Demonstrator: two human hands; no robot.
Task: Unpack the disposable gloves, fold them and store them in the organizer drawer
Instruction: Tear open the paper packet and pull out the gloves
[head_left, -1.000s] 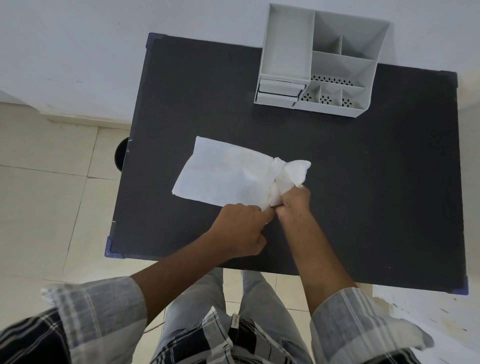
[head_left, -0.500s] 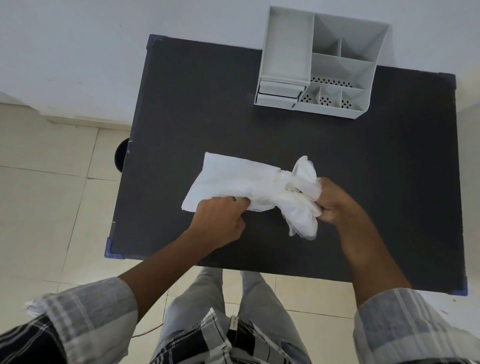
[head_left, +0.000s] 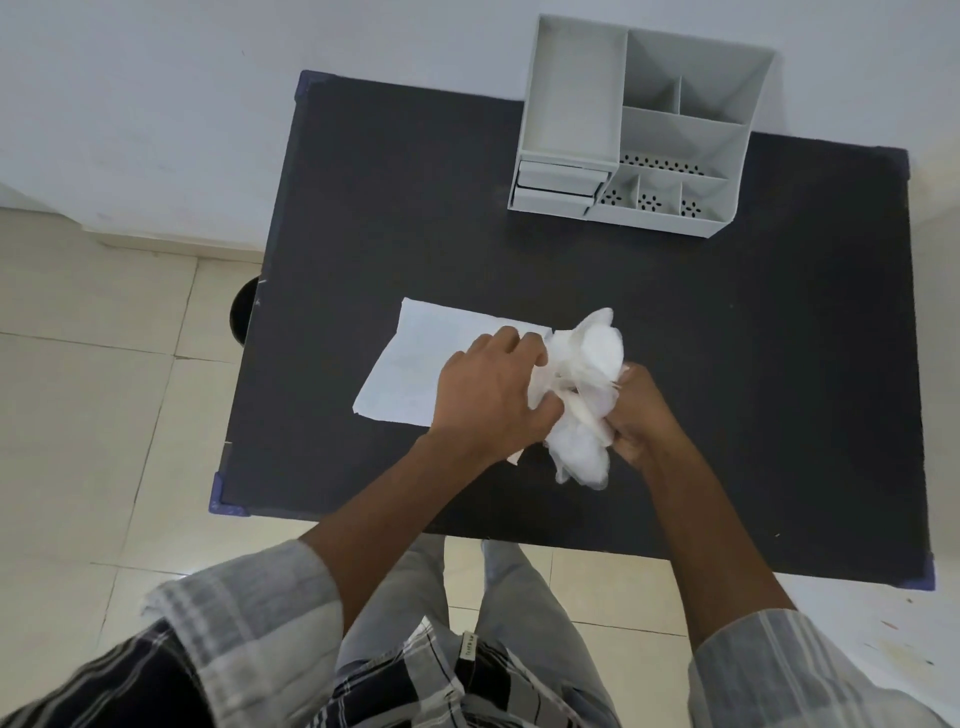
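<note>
Disposable gloves (head_left: 584, 405): thin, translucent white plastic, bunched into a crumpled wad at mid-table, partly drawn out of the right end of their packet. Packet (head_left: 410, 364): flat white wrapper, lying on the dark tabletop just left of the wad, its right end open. Organizer (head_left: 639, 130): grey plastic, upright at the far edge, open compartments on top. Organizer drawers (head_left: 558, 187): two, stacked at its near left corner, both closed.

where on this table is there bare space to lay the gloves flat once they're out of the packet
Bare patches of the table: the right side, from the right hand to the edge; the band between the organizer and the packet; the far left corner. Crowded: the near centre, where both hands, left hand, work the gloves.
</note>
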